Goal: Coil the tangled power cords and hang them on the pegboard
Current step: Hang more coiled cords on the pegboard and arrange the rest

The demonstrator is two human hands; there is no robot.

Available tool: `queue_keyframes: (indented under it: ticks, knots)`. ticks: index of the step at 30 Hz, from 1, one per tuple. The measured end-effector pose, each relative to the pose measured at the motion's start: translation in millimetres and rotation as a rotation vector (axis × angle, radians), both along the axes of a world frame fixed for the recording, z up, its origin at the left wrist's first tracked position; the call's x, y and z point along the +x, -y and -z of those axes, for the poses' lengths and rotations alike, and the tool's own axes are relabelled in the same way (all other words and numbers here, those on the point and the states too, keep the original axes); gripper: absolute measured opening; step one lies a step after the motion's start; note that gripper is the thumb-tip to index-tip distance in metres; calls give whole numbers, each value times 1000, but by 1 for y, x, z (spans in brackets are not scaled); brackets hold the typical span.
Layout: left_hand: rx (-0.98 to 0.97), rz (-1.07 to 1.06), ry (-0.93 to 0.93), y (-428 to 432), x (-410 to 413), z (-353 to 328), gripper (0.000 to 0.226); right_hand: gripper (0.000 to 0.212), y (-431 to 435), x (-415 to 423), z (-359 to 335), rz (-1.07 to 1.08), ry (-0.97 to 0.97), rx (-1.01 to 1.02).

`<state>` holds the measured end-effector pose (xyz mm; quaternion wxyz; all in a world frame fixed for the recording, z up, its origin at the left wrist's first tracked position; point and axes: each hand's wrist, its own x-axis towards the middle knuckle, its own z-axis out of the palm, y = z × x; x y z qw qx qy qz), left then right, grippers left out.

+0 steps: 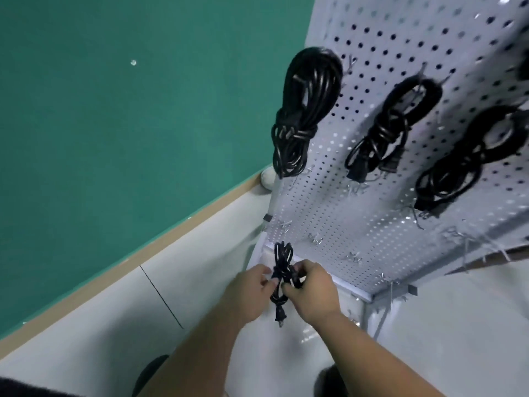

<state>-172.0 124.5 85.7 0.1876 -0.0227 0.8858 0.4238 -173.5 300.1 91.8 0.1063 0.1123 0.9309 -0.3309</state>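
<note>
A small coiled black power cord (282, 260) is held between both hands in front of the lower edge of the white pegboard (357, 202). My left hand (249, 292) pinches the bundle from the left. My right hand (310, 290) grips it from the right, fingers curled round the middle. Its plug (280, 316) dangles below the hands. Three coiled black cords hang on pegboard hooks: a large one at the left edge (305, 110), one in the middle (392, 124), one to the right (469, 156).
Several bare metal hooks (355, 257) stick out of the pegboard's lower rows. A green wall (128, 124) with a tan baseboard runs on the left. Pale floor (200, 296) lies below, and the pegboard's white frame leg (369, 316) stands right of my hands.
</note>
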Motion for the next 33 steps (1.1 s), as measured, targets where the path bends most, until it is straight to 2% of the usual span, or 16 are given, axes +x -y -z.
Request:
queue_keyframes:
  ticks: [6,11,15,20,22,26,29,33]
  knots:
    - [3,226,-185,-26,-16,-95,12,32,-23,34,-106,56,-327,138]
    - [103,325,-304,-50,-10,-162,3,36,-45,66,-174,101,-415,90]
    - [214,333,-341,-65,6,-194,8,37,-67,84,-218,38,-464,65]
    - [328,311,-355,-93,16,-229,15,28,-99,104,-269,7,-502,-106]
    - [429,314,-340,-106,17,-243,7,22,-114,110,-279,48,-496,-269]
    - [642,285,-244,-130,21,-262,22,20,-129,114,-286,182,-474,-620]
    - [713,312,-213,-146,24,-268,28,18,-134,111,-290,315,-562,-707]
    - [730,338,-274,-164,21,-269,24,21,-140,108,-286,415,-603,-732]
